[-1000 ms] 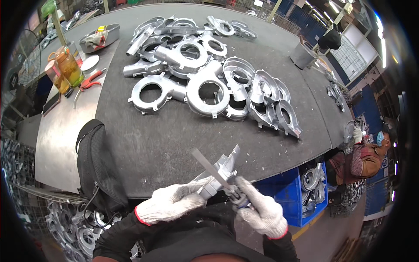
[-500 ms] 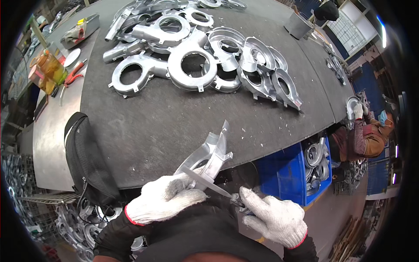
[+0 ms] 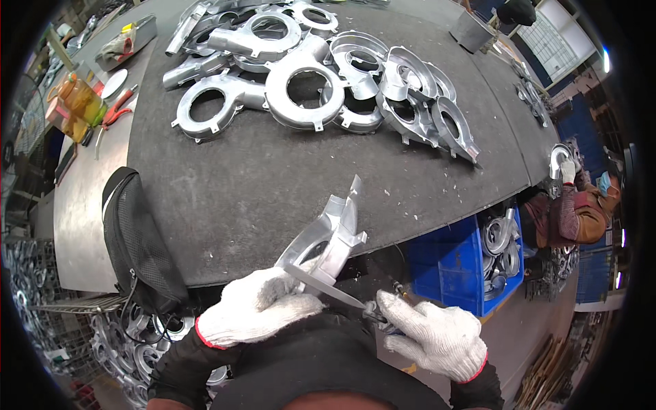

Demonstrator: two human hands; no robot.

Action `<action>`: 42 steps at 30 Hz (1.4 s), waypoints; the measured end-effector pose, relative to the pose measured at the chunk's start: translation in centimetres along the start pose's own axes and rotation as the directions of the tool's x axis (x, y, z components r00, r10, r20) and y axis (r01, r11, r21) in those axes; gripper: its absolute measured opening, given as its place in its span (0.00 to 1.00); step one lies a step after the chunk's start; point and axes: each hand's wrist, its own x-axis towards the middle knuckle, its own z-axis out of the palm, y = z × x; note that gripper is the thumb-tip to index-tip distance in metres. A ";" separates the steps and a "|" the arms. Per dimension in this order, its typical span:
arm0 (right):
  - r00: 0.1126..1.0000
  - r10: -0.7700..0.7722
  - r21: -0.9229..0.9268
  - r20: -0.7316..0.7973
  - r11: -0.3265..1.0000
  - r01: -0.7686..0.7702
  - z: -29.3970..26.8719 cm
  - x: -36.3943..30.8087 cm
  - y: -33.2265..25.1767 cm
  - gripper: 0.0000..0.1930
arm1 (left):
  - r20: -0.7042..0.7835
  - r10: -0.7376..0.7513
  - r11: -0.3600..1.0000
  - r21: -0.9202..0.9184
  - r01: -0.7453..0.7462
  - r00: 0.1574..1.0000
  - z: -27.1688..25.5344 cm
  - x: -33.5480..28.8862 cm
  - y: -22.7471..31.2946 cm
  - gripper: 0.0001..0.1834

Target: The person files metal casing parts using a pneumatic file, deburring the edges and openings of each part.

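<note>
The left hand [image 3: 256, 311] clenches one casting [image 3: 326, 239], the right hand [image 3: 434, 335] grips a file [image 3: 328, 287]; many castings [image 3: 307, 82] wait at twelve o'clock.

One view only, head-worn, looking steeply down and forward over the dark bench [image 3: 273, 198]. Fisheye bends the bench edge. Close below sit the left hand [image 3: 256, 311] and right hand [image 3: 434, 338]; the far bench end lies at top.

Castings pile [image 3: 321, 75] at far table [image 3: 225, 198] side; bag [image 3: 137, 239] at near-left edge; bin [image 3: 465, 266] below right
</note>
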 end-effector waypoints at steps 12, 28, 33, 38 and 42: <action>0.881 -0.173 0.683 0.440 0.702 -0.202 0.4 0.8 4.8 0.36 | -0.058 0.060 0.996 0.068 -0.056 0.996 0.9 -0.7 -0.9 0.28; 0.779 -0.252 0.807 0.574 0.338 -0.485 2.4 1.2 5.3 0.35 | -0.006 0.606 0.678 0.528 -0.512 0.795 0.8 -0.3 -4.5 0.41; 0.755 -0.285 0.797 0.591 0.353 -0.490 2.3 1.2 5.2 0.34 | -0.044 0.452 0.820 0.414 -0.396 0.891 1.3 -0.6 -3.6 0.40; 0.836 -0.240 0.639 0.493 0.752 -0.160 -0.1 1.1 3.7 0.34 | -0.044 0.504 0.799 0.404 -0.446 0.862 1.4 -0.2 -2.2 0.39; 0.994 -0.085 -0.054 0.068 0.995 0.088 0.8 -0.3 1.0 0.37 | 0.070 -0.053 0.924 -0.376 0.075 0.996 1.1 0.1 0.7 0.38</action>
